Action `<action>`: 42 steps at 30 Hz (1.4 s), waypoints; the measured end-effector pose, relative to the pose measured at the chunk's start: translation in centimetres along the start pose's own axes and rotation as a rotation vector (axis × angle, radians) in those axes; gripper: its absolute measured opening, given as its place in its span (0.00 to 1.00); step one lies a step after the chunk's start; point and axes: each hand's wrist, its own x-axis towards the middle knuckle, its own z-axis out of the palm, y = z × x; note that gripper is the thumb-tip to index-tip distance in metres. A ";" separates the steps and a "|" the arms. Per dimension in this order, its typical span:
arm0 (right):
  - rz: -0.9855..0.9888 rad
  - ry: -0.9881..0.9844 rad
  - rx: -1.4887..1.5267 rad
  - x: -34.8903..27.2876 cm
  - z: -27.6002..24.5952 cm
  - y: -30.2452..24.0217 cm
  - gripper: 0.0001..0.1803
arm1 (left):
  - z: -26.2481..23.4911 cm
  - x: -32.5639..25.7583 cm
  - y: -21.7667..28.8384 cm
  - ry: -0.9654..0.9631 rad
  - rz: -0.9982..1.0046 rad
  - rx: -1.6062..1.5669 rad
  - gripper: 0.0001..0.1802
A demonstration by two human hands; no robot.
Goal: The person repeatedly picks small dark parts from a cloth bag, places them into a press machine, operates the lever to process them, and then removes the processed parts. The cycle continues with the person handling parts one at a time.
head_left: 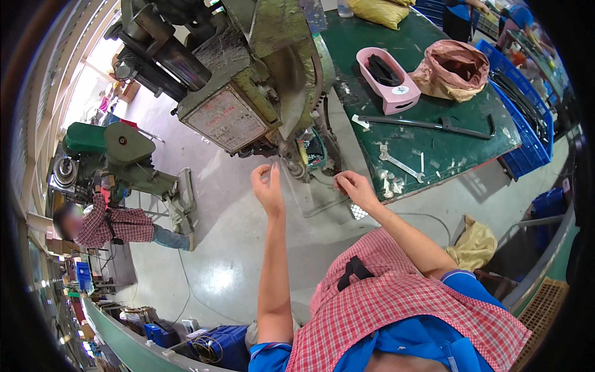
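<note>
My left hand [269, 191] is raised in front of the worn green press machine [229, 111], below its lower end. Its thumb and fingers are apart and nothing shows between them. To the right, my right hand [356, 187] hovers beside the left edge of the green worktable [446, 155]. Its fingers are curled together; whatever they hold, if anything, is hidden. Between and beyond the hands are the machine's round lower parts [295, 166] and a small green bin [315, 149] of small pieces.
On the worktable lie a wrench [401, 163], a long black bar [434, 125] with a hooked end, a pink holder [396, 93] and a brown paper bag [452, 71]. A blue crate [527, 118] stands beside it. At left, a co-worker [124, 224] works at another green machine [124, 146].
</note>
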 end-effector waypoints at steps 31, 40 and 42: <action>0.422 -0.169 1.198 9.3 8.1 17.5 0.20 | 7.3 -7.1 -18.8 -0.086 -0.437 -0.197 0.10; 0.394 -0.296 1.220 10.8 8.6 19.6 0.18 | 10.0 -7.1 -17.8 0.007 -0.392 -0.204 0.14; 0.411 -0.282 1.195 10.5 8.7 19.4 0.17 | 9.9 -7.4 -17.8 0.027 -0.407 -0.217 0.14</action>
